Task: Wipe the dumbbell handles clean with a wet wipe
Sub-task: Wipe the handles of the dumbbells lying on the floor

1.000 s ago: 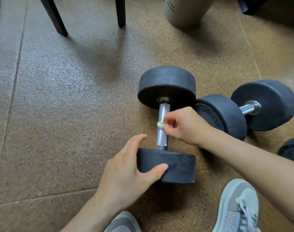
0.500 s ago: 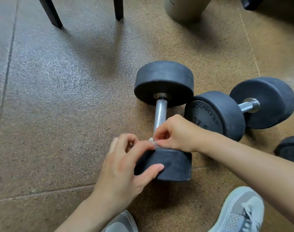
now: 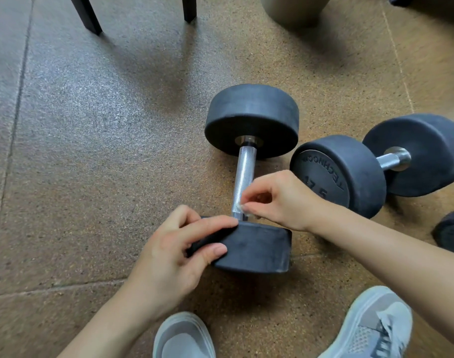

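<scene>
A black dumbbell lies on the cork floor, its knurled steel handle (image 3: 244, 177) running from the far weight (image 3: 251, 120) to the near weight (image 3: 256, 250). My right hand (image 3: 277, 200) pinches a small white wet wipe (image 3: 242, 209) against the handle's near end. My left hand (image 3: 174, 251) grips the left edge of the near weight, fingers curled over its top and thumb on its side. A second dumbbell (image 3: 349, 174) lies to the right, close to my right wrist.
A third dumbbell's weight (image 3: 450, 231) shows at the right edge. Two dark chair legs (image 3: 85, 14) stand at the top left and a beige cylinder (image 3: 295, 9) at the top middle. My grey shoes (image 3: 370, 326) are at the bottom.
My right hand slid the wipe down the handle from its middle to the near end. My left hand went from resting open on the near weight to curling its fingers over it.
</scene>
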{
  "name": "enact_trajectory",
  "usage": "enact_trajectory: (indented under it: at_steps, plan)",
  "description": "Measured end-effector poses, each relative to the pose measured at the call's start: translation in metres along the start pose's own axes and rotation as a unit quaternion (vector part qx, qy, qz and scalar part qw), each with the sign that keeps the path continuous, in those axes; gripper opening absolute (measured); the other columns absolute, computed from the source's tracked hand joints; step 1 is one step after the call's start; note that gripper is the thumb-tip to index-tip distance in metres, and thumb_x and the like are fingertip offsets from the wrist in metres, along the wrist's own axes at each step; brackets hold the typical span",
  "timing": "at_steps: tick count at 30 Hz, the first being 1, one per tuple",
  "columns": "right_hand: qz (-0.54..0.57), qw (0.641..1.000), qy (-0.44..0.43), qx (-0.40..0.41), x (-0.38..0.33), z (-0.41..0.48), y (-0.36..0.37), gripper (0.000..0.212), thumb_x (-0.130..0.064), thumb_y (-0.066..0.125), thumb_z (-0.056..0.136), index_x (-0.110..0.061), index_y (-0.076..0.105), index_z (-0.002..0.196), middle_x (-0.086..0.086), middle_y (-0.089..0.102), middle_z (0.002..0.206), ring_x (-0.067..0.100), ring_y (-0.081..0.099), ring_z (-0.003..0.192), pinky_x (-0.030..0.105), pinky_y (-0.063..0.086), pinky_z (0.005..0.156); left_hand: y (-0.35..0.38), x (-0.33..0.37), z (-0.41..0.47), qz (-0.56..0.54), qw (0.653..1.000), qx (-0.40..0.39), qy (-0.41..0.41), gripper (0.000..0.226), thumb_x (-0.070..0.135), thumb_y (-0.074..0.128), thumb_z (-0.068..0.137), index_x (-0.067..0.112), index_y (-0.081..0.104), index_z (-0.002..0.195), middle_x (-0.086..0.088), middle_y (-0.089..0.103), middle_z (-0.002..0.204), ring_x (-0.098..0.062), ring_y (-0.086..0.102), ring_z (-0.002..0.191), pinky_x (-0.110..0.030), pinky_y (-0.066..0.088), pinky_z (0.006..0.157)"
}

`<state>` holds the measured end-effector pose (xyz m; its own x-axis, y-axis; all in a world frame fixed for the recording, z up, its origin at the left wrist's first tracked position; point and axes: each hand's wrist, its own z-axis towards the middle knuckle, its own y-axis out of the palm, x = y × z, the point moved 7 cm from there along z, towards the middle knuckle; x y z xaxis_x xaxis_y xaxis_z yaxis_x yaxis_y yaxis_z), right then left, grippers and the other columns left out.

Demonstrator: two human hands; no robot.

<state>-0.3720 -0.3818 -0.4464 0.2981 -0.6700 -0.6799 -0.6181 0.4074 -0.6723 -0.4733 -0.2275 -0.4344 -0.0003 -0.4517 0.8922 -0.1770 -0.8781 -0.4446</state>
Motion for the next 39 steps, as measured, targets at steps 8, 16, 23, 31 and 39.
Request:
enact_trajectory:
  at_steps: [8,16,23,31,39]
  plan:
    - [0.03,0.998,-0.053,-0.002,-0.011,0.013,0.016,0.015,-0.007,0.079,0.075,-0.011,0.078,0.09,0.003,0.064,0.08,0.002,0.055,0.064,0.009,0.042,0.064,-0.009,0.017,-0.001,0.119,0.992,0.042,-0.01,0.038,0.062,0.058,0.077,0.041,0.059,0.11,0.008,0.041,0.092,-0.011,0.048,0.086,-0.022,0.041,0.078]
    - [0.05,0.996,-0.075,0.023,-0.021,0.024,0.022,0.011,-0.003,0.081,0.072,-0.009,0.078,0.08,-0.002,0.069,0.078,0.006,0.063,0.076,0.009,0.046,0.069,-0.033,-0.008,-0.006,0.067,0.992,0.068,-0.077,0.045,0.063,0.065,0.064,0.049,0.061,0.107,0.01,0.042,0.092,-0.009,0.049,0.089,-0.01,0.035,0.079]
    - [0.084,0.993,-0.073,0.037,-0.039,0.045,0.033,0.01,-0.006,0.081,0.072,-0.009,0.079,0.081,-0.004,0.067,0.074,0.007,0.063,0.071,0.012,0.044,0.064,-0.056,-0.021,-0.013,0.067,0.982,0.082,-0.155,0.047,0.065,0.056,0.063,0.05,0.058,0.107,0.011,0.047,0.102,-0.004,0.05,0.102,-0.021,0.041,0.091]
    - [0.149,0.984,-0.036,0.091,-0.031,0.044,0.032,0.006,-0.01,0.081,0.073,-0.012,0.077,0.078,-0.002,0.068,0.073,0.005,0.062,0.064,0.017,0.046,0.063,-0.071,-0.034,-0.021,0.079,0.956,0.13,-0.25,0.086,0.077,0.062,0.051,0.042,0.046,0.127,0.007,0.048,0.114,-0.012,0.052,0.112,-0.036,0.042,0.103]
    - [0.142,0.987,-0.021,0.073,-0.027,0.047,0.039,0.01,-0.007,0.082,0.072,-0.015,0.077,0.077,-0.001,0.069,0.074,0.003,0.063,0.067,0.016,0.045,0.063,-0.079,-0.035,-0.02,0.101,0.953,0.098,-0.27,0.084,0.044,0.078,0.07,0.037,0.035,0.142,0.0,0.054,0.121,-0.017,0.053,0.115,-0.034,0.04,0.102]
